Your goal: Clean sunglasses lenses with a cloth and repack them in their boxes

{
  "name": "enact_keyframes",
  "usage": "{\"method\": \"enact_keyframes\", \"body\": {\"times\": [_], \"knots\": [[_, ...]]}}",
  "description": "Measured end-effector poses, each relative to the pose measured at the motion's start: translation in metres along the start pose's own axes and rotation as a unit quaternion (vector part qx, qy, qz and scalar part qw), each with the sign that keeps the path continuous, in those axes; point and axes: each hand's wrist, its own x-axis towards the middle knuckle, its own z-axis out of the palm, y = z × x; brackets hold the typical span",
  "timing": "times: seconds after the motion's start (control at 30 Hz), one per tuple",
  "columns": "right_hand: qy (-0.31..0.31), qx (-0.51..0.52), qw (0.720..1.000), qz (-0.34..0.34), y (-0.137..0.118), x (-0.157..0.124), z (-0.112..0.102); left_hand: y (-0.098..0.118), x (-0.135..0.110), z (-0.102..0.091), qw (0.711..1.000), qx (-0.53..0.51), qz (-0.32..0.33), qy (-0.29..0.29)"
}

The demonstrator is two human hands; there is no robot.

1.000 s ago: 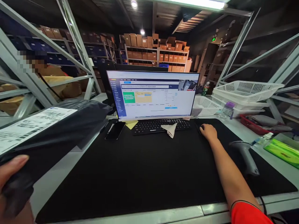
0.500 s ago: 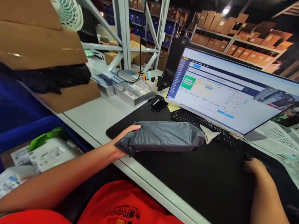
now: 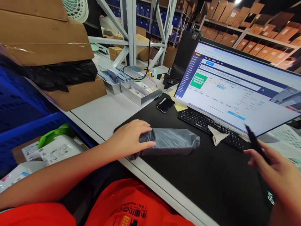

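Observation:
A grey plastic mailer bag (image 3: pixel 172 142) lies on the black desk mat (image 3: pixel 211 185) near the front edge. My left hand (image 3: pixel 130 138) rests on top of the bag's left end, fingers curled over it. My right hand (image 3: pixel 278 174) is lifted at the right edge of the view and grips a thin black stick-like object (image 3: pixel 255 142), pointing up toward the monitor (image 3: pixel 235 91). A keyboard (image 3: pixel 211 127) sits under the monitor with a folded scrap of paper (image 3: pixel 217 135) on it.
A black phone (image 3: pixel 166 105) and a yellow sticky note lie left of the keyboard. Grey trays (image 3: pixel 138 91) with small items stand behind. Cardboard boxes (image 3: pixel 47 47) over black plastic are at the left. Below the desk, packages (image 3: pixel 49 150) lie by a blue crate. Shelving fills the back.
The view swung left. My left hand laid the grey bag on the mat and now sits on top of it. My right hand rose off the mat, holding a thin black object.

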Motion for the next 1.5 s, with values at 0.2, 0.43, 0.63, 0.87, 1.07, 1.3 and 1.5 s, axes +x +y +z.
{"method": "enact_keyframes", "body": {"times": [0.2,0.43,0.63,0.87,1.07,1.3,1.5], "knots": [[-0.082,0.078,0.982,-0.150,-0.078,-0.041,0.036,-0.016,0.006,0.025,0.998,0.015,0.054,0.019],[-0.079,-0.036,0.939,-0.334,-0.143,-0.066,0.059,-0.013,-0.001,0.042,0.978,0.093,0.128,0.136],[-0.033,-0.167,0.902,-0.398,-0.184,-0.077,0.084,-0.018,-0.003,0.057,0.958,0.042,0.179,0.221],[-0.020,-0.259,0.907,-0.332,-0.138,-0.077,0.067,-0.014,-0.009,0.065,0.927,-0.020,0.258,0.271],[0.090,-0.335,0.934,-0.087,-0.038,-0.087,0.034,-0.009,-0.014,0.067,0.911,-0.014,0.301,0.281],[-0.033,-0.285,0.958,0.031,0.076,-0.077,0.062,-0.003,-0.027,0.069,0.893,-0.020,0.358,0.271],[-0.049,-0.005,0.962,-0.269,-0.081,-0.056,0.065,0.008,-0.038,0.067,0.908,-0.053,0.342,0.236]]}}
